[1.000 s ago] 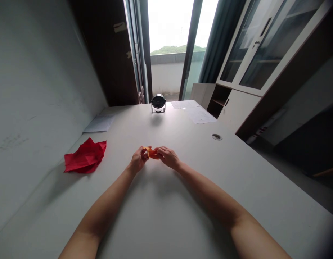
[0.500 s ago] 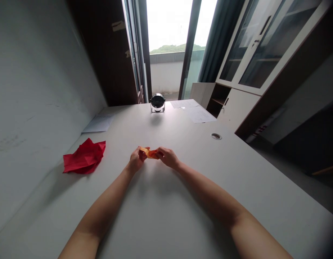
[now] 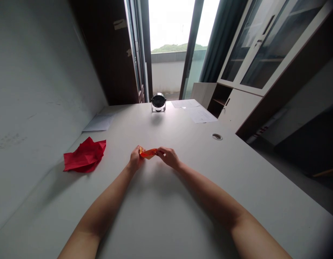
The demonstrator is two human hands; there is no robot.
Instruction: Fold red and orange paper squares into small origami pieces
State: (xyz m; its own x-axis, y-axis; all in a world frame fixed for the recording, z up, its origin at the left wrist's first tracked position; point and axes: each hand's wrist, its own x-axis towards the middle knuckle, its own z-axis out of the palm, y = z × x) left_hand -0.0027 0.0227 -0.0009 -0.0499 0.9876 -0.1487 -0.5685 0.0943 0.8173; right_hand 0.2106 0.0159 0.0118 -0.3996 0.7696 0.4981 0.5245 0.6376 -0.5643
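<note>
Head view: we see both bare hands meet over the white table [image 3: 166, 223], with the work between them.
Orange piece [image 3: 148, 154]: it looks like folded paper; we find it directly between the hands, touching both, its long axis running roughly left to right.
Left hand [image 3: 135, 159]: we hold the left end, fingers curled around it; we cannot tell each finger's place.
Right hand [image 3: 169, 157]: we pinch the right end narrowly between thumb and fingertips, the wrist angled inward.
Forearms: we reach forward with both, converging on the piece.
Red sheet [image 3: 86, 156]: it lies creased on the table, well left of us, nearer the left hand.
</note>
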